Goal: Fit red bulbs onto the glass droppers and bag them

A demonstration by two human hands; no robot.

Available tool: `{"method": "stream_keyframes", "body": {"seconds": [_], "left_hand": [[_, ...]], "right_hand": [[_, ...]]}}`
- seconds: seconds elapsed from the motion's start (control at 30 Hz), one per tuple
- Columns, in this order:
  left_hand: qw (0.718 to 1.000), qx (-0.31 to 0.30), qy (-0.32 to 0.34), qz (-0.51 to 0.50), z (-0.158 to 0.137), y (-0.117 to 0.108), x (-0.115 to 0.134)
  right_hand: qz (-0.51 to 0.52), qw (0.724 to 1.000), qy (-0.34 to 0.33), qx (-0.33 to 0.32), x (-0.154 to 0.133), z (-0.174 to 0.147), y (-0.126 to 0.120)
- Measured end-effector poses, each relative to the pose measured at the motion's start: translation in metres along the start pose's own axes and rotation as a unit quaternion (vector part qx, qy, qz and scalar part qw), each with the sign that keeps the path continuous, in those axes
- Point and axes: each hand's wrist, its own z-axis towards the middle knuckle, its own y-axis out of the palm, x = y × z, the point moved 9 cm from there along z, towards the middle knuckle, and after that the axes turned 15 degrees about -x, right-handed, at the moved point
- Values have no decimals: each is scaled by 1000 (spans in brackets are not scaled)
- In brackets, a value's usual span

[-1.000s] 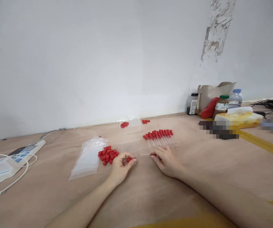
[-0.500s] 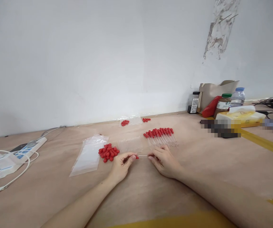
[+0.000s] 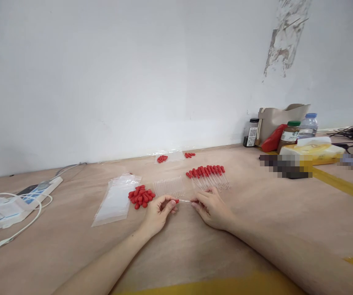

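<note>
My left hand point(image 3: 160, 211) pinches a red rubber dropper bulb point(image 3: 176, 201) between thumb and forefinger. Opposite it, my right hand point(image 3: 208, 209) is closed on a thin clear dropper tube point(image 3: 185, 201). The tube's left end meets the bulb's mouth; how deep it sits inside I cannot tell. Left of my left hand lies a heap of loose red bulbs point(image 3: 140, 196). Just beyond my hands, bare clear tubes point(image 3: 168, 186) lie side by side in a row. Past my right hand, several droppers with red bulbs fitted point(image 3: 207, 172) lie in another row, bulbs away from me.
Flat clear plastic bags point(image 3: 115, 200) lie left of the heap. By the wall are more red pieces point(image 3: 162, 158) on clear plastic. A power strip point(image 3: 25, 205) with white cables is at left; a tissue pack point(image 3: 313, 151), bottles point(image 3: 290, 133) and a bag point(image 3: 282, 119) stand at right.
The red bulb in my left hand has risen slightly and now lines up with the tube. My left fingers have shifted a little; my right hand has hardly moved.
</note>
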Motion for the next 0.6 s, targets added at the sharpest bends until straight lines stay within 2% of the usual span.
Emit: {"method": "stream_keyframes", "body": {"seconds": [0.1, 0.2, 0.3, 0.43, 0.6], "left_hand": [[999, -3, 10, 49, -2, 1, 3], [991, 14, 46, 122, -4, -1, 15], [971, 10, 93, 218, -8, 1, 33], [932, -17, 121, 340, -11, 9, 47], [911, -34, 121, 393, -12, 14, 48]], "right_hand": [[6, 1000, -1, -2, 0, 1, 1], [6, 1000, -4, -7, 1, 2, 2], [4, 1000, -13, -21, 2, 4, 4], [-24, 999, -31, -31, 1, 4, 5], [-67, 997, -35, -9, 0, 1, 4]]}}
